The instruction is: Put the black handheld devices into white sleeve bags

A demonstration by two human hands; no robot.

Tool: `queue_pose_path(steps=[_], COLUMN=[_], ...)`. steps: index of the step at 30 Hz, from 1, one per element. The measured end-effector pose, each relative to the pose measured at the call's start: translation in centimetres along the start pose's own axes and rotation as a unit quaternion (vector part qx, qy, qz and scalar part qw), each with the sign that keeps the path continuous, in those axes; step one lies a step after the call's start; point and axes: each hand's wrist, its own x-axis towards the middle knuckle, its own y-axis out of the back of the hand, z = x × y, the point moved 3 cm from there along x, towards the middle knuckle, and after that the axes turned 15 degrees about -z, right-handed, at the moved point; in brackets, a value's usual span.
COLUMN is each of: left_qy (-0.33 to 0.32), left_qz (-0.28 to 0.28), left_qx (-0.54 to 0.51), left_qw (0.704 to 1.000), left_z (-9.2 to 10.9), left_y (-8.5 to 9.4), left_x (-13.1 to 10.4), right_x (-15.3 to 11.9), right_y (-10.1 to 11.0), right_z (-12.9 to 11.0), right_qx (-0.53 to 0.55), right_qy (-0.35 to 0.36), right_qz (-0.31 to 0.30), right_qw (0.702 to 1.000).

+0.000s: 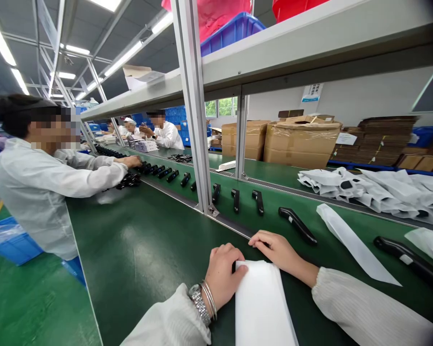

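A stack of flat white sleeves [261,305] lies on the green tabletop [144,269] at the bottom centre. At its upper left corner is my left hand [223,271], fingers curled, thumb on the top sleeve; what its fingers hold is hidden. Beyond the stack's far edge, my right hand [274,247] rests by the metal rail with fingers bent; nothing can be made out in it. Past the rail, a black curved handle [298,225] lies nearest my right hand. To its right are a white sleeve [357,245] and another black handle [407,257].
A metal post [193,105] stands on the rail, under an overhead shelf [292,45]. Several black handles line the strip beyond. White wrapped pieces [375,192] are heaped at the right, cardboard boxes [299,144] behind. A co-worker [50,178] reaches in from the left.
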Motion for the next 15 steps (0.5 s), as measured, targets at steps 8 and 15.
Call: queue_pose_path(steps=[8,15], left_qy=[-0.015,-0.023], left_qz=[0.014,0.015], left_qx=[0.031,0.037], left_qw=[0.999,0.999], left_z=[0.2,0.4], left_y=[0.4,0.5], left_x=[0.1,0.1], right_x=[0.9,5.0], right_y=[2.0,8.2], right_z=[0.4,5.7], right_qx=[-0.037,-0.059], right_qy=[-0.020,-0.223], right_qz=[0.036,0.192], right_qw=[0.998,0.954])
